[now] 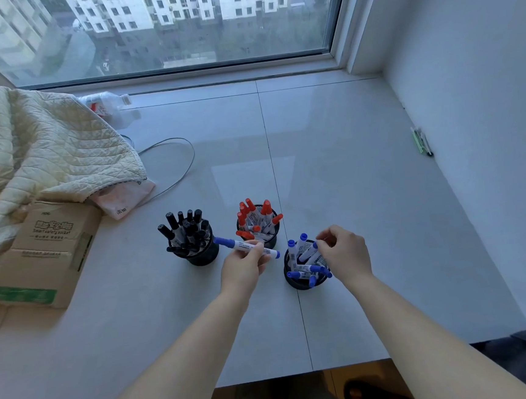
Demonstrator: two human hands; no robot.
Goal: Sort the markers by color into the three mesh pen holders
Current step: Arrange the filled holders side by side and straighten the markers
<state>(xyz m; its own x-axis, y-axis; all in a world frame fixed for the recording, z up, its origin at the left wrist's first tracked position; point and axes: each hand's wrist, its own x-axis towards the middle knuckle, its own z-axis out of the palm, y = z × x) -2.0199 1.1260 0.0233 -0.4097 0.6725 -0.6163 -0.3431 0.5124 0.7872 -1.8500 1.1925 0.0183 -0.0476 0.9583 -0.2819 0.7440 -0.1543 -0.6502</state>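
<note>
A wide, glossy pale sill [350,191] of large tiles runs under the window [176,25] and carries everything. At far left a quilted cream blanket [28,150] slumps over a flat cardboard box [43,250], with a thin grey cable [175,162] looping out from beneath and a clear plastic bottle [110,106] lying on its side near the glass.

Near the middle stand three round black mesh holders. The left holder [203,255] bristles with black-capped markers, the far middle holder [259,228] with red-capped ones, and the right holder [303,278] with blue-capped ones, some leaning, some lying across the rim.

The left hand [245,271] sits between the left and right holders, just near of the red one, its fingertips pinching the white barrel of a blue marker [246,247] held level, cap pointing left towards the black markers. The right hand [344,255] hovers over the right holder's far rim with fingers curled in; whether they grip a marker there cannot be told.

Small pens [421,141] lie by the right wall.
</note>
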